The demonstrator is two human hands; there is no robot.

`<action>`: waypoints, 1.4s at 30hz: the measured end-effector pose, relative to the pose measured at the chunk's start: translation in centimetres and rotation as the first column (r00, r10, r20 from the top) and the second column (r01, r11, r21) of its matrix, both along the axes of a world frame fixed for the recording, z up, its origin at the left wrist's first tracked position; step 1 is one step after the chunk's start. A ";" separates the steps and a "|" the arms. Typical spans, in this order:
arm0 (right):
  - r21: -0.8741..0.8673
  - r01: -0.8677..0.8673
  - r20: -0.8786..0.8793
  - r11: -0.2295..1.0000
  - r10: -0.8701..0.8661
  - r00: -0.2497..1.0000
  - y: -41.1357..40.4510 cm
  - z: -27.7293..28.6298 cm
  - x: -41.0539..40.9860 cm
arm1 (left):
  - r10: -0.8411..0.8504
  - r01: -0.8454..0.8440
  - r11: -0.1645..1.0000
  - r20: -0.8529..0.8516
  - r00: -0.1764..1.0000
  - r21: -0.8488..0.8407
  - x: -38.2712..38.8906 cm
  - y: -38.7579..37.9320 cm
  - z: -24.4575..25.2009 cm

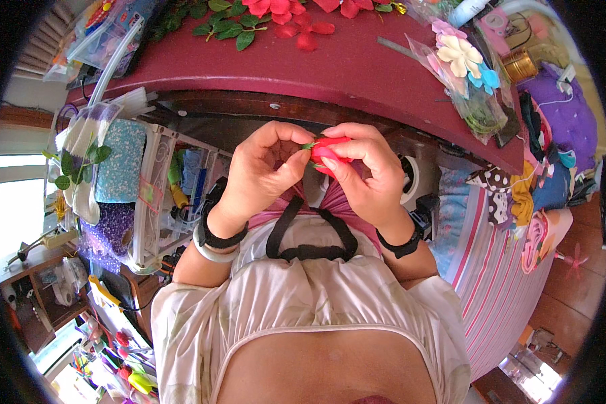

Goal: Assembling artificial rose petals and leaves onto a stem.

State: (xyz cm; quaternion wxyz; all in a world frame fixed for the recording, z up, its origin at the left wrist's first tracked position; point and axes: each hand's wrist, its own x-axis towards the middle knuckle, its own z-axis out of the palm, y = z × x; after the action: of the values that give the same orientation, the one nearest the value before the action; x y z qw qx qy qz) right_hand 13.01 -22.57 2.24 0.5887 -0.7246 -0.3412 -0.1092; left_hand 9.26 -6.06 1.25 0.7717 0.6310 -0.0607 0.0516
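Above my lap, just short of the dark red table [333,76], both hands meet at a red artificial flower head [328,151]. My left hand [267,171] pinches its small green base between thumb and forefinger. The red petals are gripped by the thumb and fingers of my right hand [371,171], which hide part of them. Loose red fabric petals [305,30] and green artificial leaves [232,28] lie on the table's far part. A plastic bag with cream, pink and blue artificial flowers [459,55] lies at the table's right.
To the left stands a white metal rack [154,202] holding glittery blue and purple rolls, a knit glove and a leafy stem [78,164]. A metal ruler [396,46] and a gold ribbon spool [520,64] are at the upper right. A striped bed cover [495,283] is on the right.
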 end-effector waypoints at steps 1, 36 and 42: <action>0.000 -0.001 0.000 1.000 0.001 1.000 0.0 0.0 0.0 | 0.001 -0.001 1.000 0.000 1.000 0.000 -0.1 0.1 0.1; 0.206 -0.032 -0.262 0.978 0.086 0.961 -1.0 -0.6 1.0 | -0.046 0.037 0.987 0.057 0.997 0.154 0.5 -0.8 -0.9; 0.398 -0.037 -0.497 0.917 0.249 0.832 -1.4 -1.2 1.5 | -0.037 -0.068 0.869 0.200 0.979 0.490 0.6 -0.7 0.2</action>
State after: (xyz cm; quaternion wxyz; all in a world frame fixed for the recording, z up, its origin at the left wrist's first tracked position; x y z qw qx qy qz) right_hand 14.49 -24.01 1.04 0.7933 -0.5728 -0.1897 0.0807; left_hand 9.83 -6.77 1.42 0.5741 0.7990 -0.1452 0.1047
